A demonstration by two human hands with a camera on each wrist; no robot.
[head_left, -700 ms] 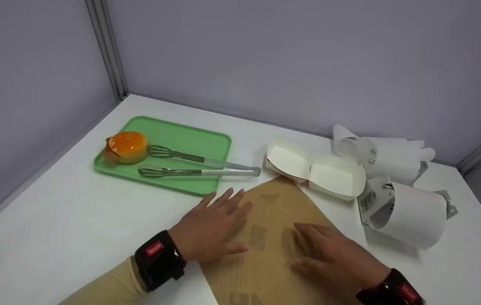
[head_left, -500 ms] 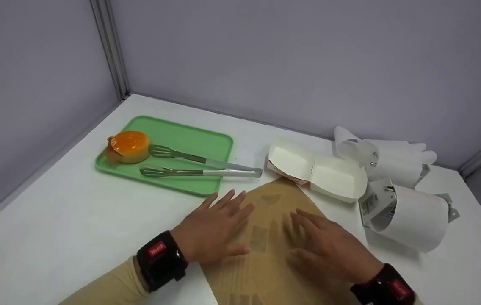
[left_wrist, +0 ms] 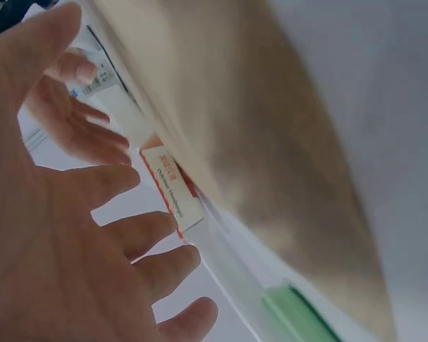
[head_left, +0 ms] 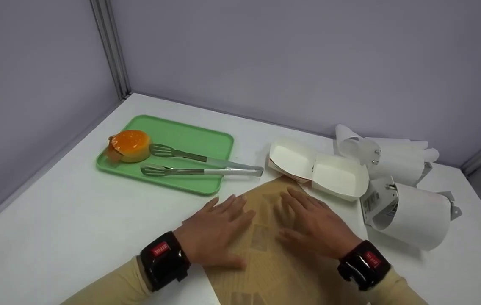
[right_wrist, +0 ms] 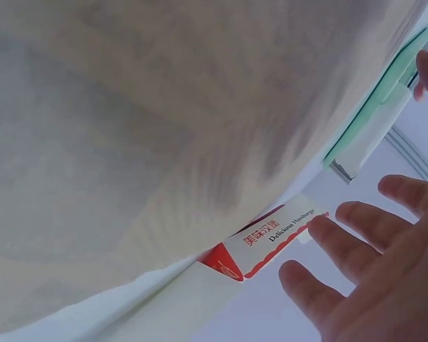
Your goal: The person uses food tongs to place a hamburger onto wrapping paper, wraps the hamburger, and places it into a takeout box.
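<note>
A sheet of brown printed paper (head_left: 261,271) lies on the white table below both hands. My left hand (head_left: 213,235) is over its left edge, fingers spread and holding nothing. Over the paper's right side is my right hand (head_left: 319,226), its fingers loosely extended, also holding nothing. In the wrist views, a gap shows between the left fingers (left_wrist: 157,235) and the paper, and likewise for the right fingers (right_wrist: 357,235). Just beyond the paper stands an opened white burger box (head_left: 338,176), with red print on its side in the right wrist view.
At the left, a green tray (head_left: 189,131) bears an orange-topped bun (head_left: 130,146). Metal tongs (head_left: 232,171) lie across it, handles past its right edge. Two white rolled holders, one at the back (head_left: 397,161) and one nearer (head_left: 420,216), lie at right. Grey walls enclose the table.
My right hand has moved forward and left over the paper, closer to the left hand. The left hand has shifted only slightly. The tray, tongs and box have stayed put.
</note>
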